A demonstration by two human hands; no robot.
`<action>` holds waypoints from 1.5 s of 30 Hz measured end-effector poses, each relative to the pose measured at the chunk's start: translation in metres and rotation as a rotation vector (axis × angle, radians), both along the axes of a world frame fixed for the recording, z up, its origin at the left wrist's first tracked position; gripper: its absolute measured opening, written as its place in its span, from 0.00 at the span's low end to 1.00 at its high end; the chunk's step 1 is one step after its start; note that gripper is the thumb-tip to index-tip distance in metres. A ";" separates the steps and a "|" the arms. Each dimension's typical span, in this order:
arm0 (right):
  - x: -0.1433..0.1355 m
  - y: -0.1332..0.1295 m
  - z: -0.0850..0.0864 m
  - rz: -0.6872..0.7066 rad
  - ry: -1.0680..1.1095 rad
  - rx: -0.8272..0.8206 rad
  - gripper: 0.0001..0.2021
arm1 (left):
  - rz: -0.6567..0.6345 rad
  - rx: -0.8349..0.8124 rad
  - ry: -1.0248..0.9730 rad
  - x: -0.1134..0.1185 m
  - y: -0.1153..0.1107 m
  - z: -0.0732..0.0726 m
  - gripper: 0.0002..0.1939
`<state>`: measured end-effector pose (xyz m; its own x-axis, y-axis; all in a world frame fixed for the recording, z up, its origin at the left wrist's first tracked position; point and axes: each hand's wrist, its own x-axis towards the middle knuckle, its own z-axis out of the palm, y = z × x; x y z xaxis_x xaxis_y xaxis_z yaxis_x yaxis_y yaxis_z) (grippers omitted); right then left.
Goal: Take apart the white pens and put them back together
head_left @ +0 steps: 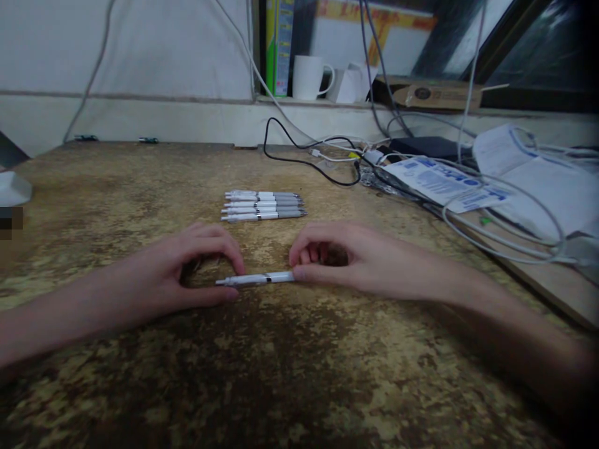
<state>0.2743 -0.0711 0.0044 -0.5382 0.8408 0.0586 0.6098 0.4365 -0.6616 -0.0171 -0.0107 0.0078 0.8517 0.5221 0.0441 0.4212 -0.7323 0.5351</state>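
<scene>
A white pen (255,279) with a dark band lies crosswise between my two hands, low over the worn table. My left hand (196,265) has its thumb and index finger closed about the pen's left part, and the clip end sticks out past them. At the other end, my right hand (337,259) pinches the pen between thumb and fingers, which hide its tip. Just beyond my hands, several similar white and grey pens (264,206) lie side by side in a row on the table.
The table (140,374) has a blotchy brown top. At the right, cables (503,249), printed paper (449,181) and a flat board (538,277) crowd the edge. A white mug (307,78) stands on the sill behind. A white object (14,188) sits at the left edge.
</scene>
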 end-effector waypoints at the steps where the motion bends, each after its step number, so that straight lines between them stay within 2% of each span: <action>1: 0.000 0.001 -0.001 -0.038 -0.005 0.035 0.14 | -0.015 -0.006 0.001 0.000 0.000 0.000 0.09; 4: 0.003 0.006 -0.008 -0.184 -0.025 0.224 0.15 | 0.013 -0.007 0.009 0.000 -0.001 0.001 0.12; 7: 0.006 0.011 -0.019 -0.293 -0.034 0.372 0.08 | 0.196 0.060 -0.040 -0.001 0.000 -0.002 0.16; 10: 0.009 0.014 -0.028 -0.323 -0.032 0.402 0.11 | 0.361 0.137 -0.088 -0.004 0.002 -0.008 0.19; 13: 0.011 0.016 -0.031 -0.325 -0.010 0.397 0.12 | 0.420 0.151 -0.084 -0.006 0.002 -0.012 0.22; 21: 0.010 0.020 -0.036 -0.347 -0.025 0.406 0.08 | 0.412 0.210 -0.045 0.000 -0.002 -0.013 0.21; 26: 0.005 0.018 -0.029 -0.339 0.059 0.411 0.09 | 0.320 0.387 -0.069 0.006 -0.008 -0.007 0.16; 28: 0.002 0.015 -0.025 -0.336 0.120 0.380 0.09 | 0.306 0.439 -0.060 0.008 -0.011 -0.004 0.15; 31: -0.005 0.010 -0.021 -0.317 0.182 0.298 0.11 | 0.285 0.424 -0.045 0.010 -0.015 -0.001 0.14; 34: -0.011 0.003 -0.017 -0.295 0.202 0.223 0.13 | 0.270 0.403 -0.040 0.011 -0.019 -0.001 0.13; 36: -0.015 -0.002 -0.015 -0.272 0.186 0.209 0.14 | 0.249 0.452 -0.026 0.012 -0.023 -0.003 0.13; 41: -0.025 -0.014 -0.008 -0.176 0.095 0.295 0.18 | 0.235 0.566 0.056 0.018 -0.038 -0.004 0.11; 45: -0.029 -0.014 -0.007 -0.190 0.063 0.366 0.19 | 0.297 0.516 0.041 0.024 -0.046 0.005 0.12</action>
<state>0.2458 -0.0849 -0.0025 -0.3617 0.8423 0.3996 0.6651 0.5335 -0.5225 0.0065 -0.0562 0.0126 0.6792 0.6577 0.3258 0.6604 -0.7413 0.1199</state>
